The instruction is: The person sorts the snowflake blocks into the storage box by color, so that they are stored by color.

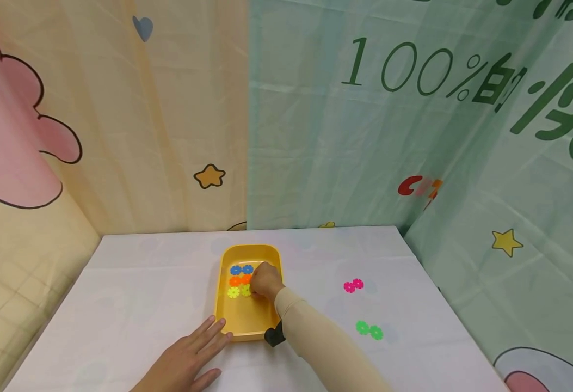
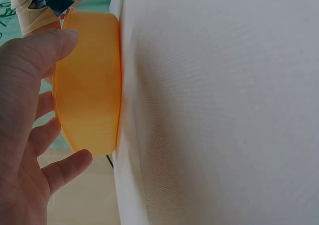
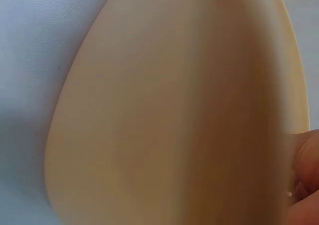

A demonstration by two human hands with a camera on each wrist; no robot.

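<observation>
Head view: the yellow tray (image 1: 245,321) rests on the counter (image 1: 144,294) and contains blue flower-shaped pieces (image 1: 236,270), orange flower-shaped pieces (image 1: 234,281) and yellow flower-shaped pieces (image 1: 234,293). The right hand (image 1: 266,280) is positioned beside them, fingers curled; whether its grip contains a piece cannot be determined. The left hand (image 1: 186,356), grip wide, is at the tray's near-left corner. Pink flower-shaped pieces (image 1: 349,287) and green flower-shaped pieces (image 1: 362,328) lie right of the tray.
</observation>
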